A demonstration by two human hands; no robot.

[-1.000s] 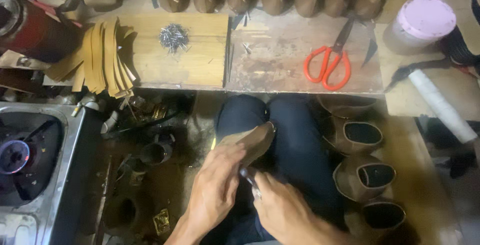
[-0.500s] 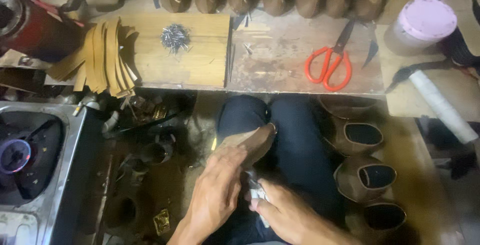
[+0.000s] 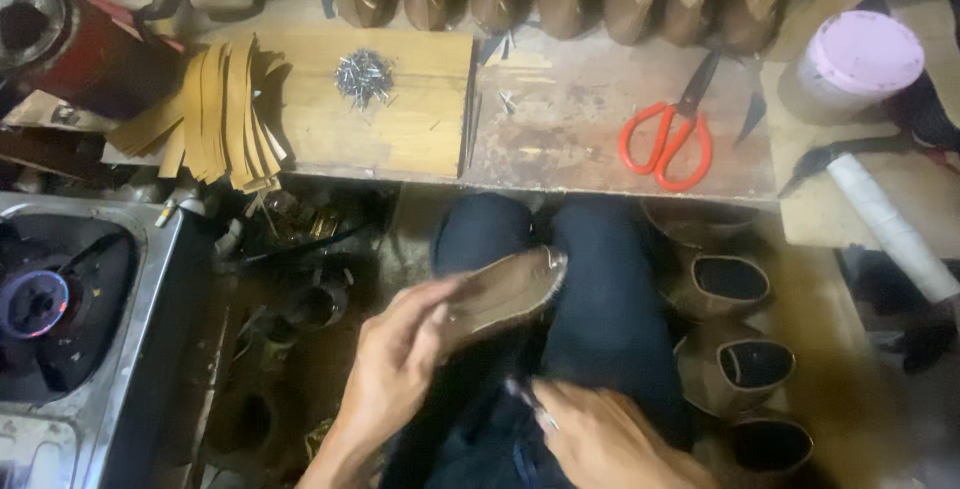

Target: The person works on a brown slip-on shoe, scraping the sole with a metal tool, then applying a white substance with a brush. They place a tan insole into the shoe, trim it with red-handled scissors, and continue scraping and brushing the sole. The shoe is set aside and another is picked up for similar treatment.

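Left hand (image 3: 400,369) grips a tan shoe (image 3: 500,294) sole-up over dark-trousered knees while the right hand (image 3: 600,444) pinches a small tool, too blurred to identify. Nails (image 3: 362,77) lie piled on the bench; 3 lasted shoes (image 3: 725,284) stand alongside, seemingly already worked.
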